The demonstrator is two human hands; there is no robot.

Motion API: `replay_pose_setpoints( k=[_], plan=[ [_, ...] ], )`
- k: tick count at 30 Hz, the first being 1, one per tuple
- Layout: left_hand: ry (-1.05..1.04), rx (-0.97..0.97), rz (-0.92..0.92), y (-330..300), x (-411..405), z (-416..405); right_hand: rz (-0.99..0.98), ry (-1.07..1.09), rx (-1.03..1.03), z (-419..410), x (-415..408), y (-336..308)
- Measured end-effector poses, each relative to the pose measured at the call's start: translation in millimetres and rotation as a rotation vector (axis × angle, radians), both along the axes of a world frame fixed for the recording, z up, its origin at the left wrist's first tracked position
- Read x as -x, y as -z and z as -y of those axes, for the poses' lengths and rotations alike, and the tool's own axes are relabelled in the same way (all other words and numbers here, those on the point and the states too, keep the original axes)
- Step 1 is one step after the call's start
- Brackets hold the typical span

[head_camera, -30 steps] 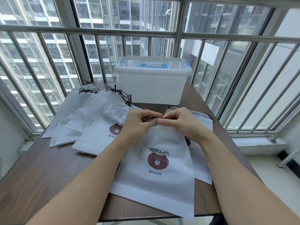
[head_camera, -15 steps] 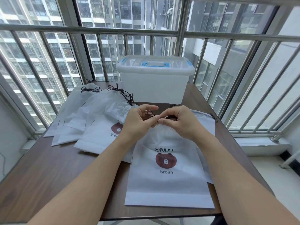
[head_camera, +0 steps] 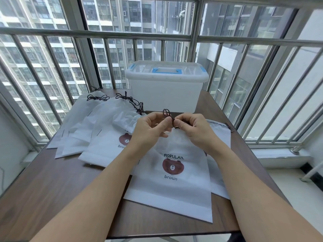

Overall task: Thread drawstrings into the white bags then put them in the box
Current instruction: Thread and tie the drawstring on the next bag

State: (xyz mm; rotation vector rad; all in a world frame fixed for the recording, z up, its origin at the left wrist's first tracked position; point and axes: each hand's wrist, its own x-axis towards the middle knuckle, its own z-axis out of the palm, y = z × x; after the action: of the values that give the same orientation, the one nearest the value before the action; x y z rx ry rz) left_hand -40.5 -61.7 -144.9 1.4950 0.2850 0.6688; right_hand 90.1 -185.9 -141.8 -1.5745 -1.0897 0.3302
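The top hem of the front bag [head_camera: 172, 173] is being hidden behind both hands, so the cord's entry cannot be made out. Another bag [head_camera: 219, 142] is being mostly covered beneath it. The bag's bottom corner is lying close to the worktop [head_camera: 52, 189] near edge; bare wood is being left open at the near left. The dark drawstring [head_camera: 167, 113] is being pinched by the left hand [head_camera: 151, 131] and right hand [head_camera: 192, 131], raised, fingertips meeting. The lidded box [head_camera: 166, 88] is standing behind.
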Motion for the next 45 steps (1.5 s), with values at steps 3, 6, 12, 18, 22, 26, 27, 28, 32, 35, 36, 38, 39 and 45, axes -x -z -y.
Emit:
replay_pose_setpoints(
  k=[3, 6, 12, 18, 22, 26, 27, 28, 32, 35, 36, 38, 39, 45],
  plan=[
    [-0.021, -0.039, -0.026, 4, -1, 0, -0.037, -0.008, -0.021, -1, 2, 0],
    [-0.034, -0.051, -0.033, 6, -3, 0, -0.082, -0.022, -0.039, -2, 3, 0],
    [-0.13, -0.211, -0.004, 6, -4, 3, -0.164, -0.06, -0.06, -3, 10, -1],
    [-0.193, -0.303, -0.088, 5, -2, 7, -0.129, -0.019, -0.061, -6, 13, 2],
    [-0.143, -0.243, -0.118, 5, -1, 8, -0.163, -0.011, -0.057, -6, 12, 2],
    [-0.121, -0.19, -0.16, 5, -2, 7, -0.204, -0.015, -0.046, -5, 12, 3],
    [-0.112, -0.167, -0.176, 6, -2, 6, -0.187, -0.003, -0.046, -5, 11, 3],
    [-0.098, -0.145, -0.195, 6, -3, 6, -0.158, 0.012, -0.045, -6, 12, 4],
    [0.0, -0.055, -0.236, 9, -4, 4, -0.109, 0.04, -0.037, -8, 12, 4],
    [0.049, -0.013, -0.229, 9, -6, 4, -0.146, 0.032, -0.051, -8, 14, 1],
    [0.059, 0.003, -0.228, 9, -6, 4, -0.162, 0.038, -0.062, -8, 14, 1],
    [0.086, 0.051, -0.223, 7, -5, 5, -0.173, 0.067, -0.079, -7, 14, 1],
    [0.1, 0.08, -0.222, 7, -5, 5, -0.155, 0.086, -0.076, -7, 12, 1],
    [0.181, 0.212, -0.202, 3, -7, 8, -0.015, 0.163, -0.014, -10, 10, 7]
  ],
)
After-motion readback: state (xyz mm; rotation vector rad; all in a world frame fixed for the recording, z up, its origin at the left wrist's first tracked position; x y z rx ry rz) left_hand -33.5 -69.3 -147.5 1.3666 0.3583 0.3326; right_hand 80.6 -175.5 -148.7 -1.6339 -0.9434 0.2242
